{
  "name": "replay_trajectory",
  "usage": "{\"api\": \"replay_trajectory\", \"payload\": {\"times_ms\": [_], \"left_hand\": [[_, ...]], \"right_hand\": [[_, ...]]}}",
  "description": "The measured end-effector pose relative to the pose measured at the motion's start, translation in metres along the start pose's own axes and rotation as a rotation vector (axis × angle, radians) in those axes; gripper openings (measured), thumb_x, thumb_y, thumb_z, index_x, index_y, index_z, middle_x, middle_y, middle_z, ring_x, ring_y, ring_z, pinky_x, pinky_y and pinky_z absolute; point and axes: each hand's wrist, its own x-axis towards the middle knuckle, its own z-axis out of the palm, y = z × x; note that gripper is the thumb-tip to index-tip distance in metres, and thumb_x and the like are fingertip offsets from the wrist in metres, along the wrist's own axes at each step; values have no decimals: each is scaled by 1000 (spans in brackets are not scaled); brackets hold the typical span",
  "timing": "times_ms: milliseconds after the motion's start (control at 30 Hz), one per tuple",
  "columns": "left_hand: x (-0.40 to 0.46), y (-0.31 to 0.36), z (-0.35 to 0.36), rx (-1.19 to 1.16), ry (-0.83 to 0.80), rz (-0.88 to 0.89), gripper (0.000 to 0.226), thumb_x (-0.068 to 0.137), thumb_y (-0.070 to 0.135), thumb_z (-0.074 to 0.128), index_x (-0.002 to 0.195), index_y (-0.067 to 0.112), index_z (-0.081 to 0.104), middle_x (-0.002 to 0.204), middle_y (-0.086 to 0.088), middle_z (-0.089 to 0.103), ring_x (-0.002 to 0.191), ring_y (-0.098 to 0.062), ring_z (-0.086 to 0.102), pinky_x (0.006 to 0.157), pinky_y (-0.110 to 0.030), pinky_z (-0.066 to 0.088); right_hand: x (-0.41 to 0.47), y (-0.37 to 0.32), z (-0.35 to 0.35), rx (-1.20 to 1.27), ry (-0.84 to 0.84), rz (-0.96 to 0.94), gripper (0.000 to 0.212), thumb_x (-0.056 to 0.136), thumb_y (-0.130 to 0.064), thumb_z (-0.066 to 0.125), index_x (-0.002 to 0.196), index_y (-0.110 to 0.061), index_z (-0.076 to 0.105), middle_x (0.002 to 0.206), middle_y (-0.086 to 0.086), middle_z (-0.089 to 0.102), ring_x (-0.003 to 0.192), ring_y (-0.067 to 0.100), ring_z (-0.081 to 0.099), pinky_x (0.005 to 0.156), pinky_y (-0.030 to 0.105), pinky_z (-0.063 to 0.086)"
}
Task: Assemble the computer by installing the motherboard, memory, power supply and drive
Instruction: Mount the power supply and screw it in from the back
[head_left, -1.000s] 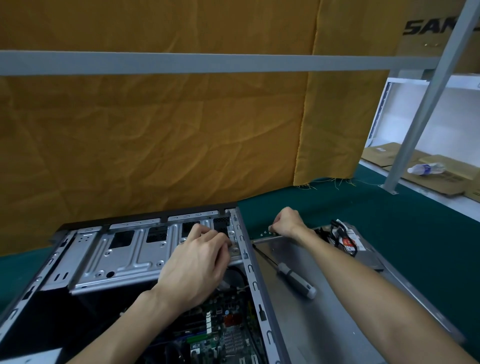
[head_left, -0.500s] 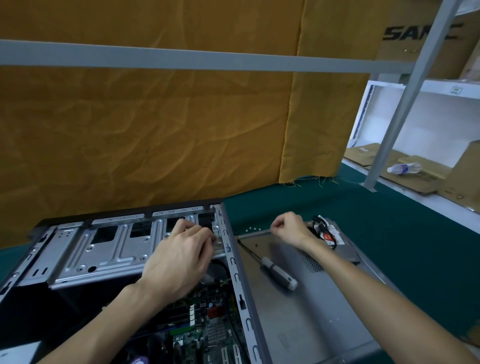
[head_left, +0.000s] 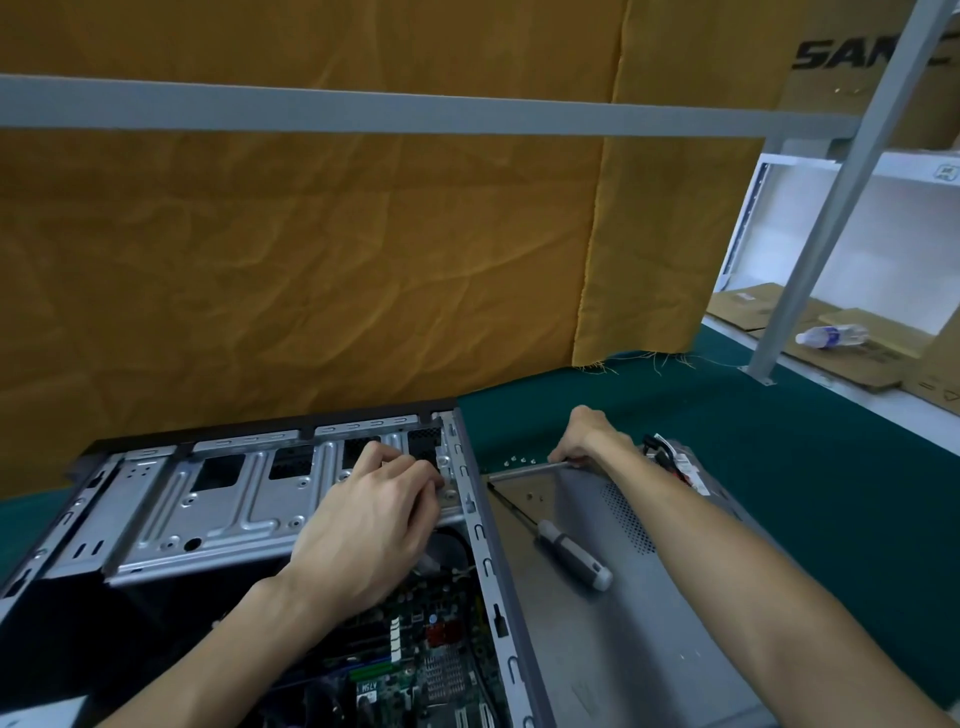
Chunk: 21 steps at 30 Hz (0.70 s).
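**Right hand brought back to the panel's far edge**

Since the earlier frame, the right hand (head_left: 587, 439) has been drawn back onto the far edge of the side panel (head_left: 613, 623), fingers curled; a held item cannot be told. The left hand (head_left: 363, 525) is kept curled on the drive cage (head_left: 208, 514) within the case (head_left: 483, 545), above the motherboard (head_left: 415, 654). The screwdriver (head_left: 569, 553) is left on the panel, between both grips.

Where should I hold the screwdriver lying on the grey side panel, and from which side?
Grip the screwdriver by its thick grey handle, coming from above. It lies flat on the side panel, handle nearest you, and the thin shaft points away toward the computer case.
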Motion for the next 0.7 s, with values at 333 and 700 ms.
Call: {"api": "replay_trajectory", "payload": {"times_ms": [333,700], "left_hand": [[-1,1,-3,-4,1,11,28,106,36,40,104,26,66,97,16,65,105,-12,45,69,-30,52],[0,0,-3,-8,-5,2,29,106,37,38,102,26,65,97,16,65,106,-11,44,68,-32,53]], "right_hand": [[-5,-8,-8,53,-59,94,18,81,6,72,75,-7,61,68,16,71,48,20,67,42,23,51],[-5,-20,1,-92,33,71,19,79,-5,76,89,-7,59,102,8,64,90,26,67,64,32,50]]}}
